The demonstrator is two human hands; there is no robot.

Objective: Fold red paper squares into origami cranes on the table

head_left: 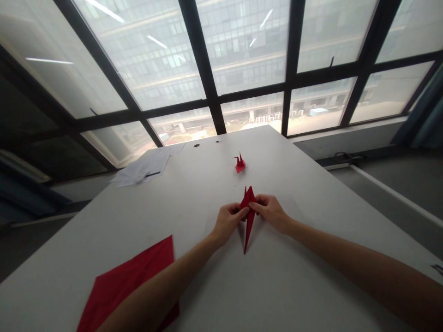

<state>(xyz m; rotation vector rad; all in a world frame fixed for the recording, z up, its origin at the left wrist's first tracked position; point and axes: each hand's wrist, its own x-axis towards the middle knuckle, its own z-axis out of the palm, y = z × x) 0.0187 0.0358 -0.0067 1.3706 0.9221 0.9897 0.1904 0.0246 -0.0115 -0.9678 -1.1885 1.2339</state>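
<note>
Pinching the folded red paper (248,212) from both sides, the left hand (228,222) and right hand (272,211) meet at its upper half — its long axis runs toward the person, tip resting on the white table (311,276).

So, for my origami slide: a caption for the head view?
Left hand and right hand pinch narrow folded red paper.

No readable text, label, brand, number or sign anywhere. Faint dark marks on the white papers (143,169) at the far left of the table (297,193) (too small and blurred to make out as words). Nothing printed on the red folded paper (248,216) or the red sheet (131,283).
</note>
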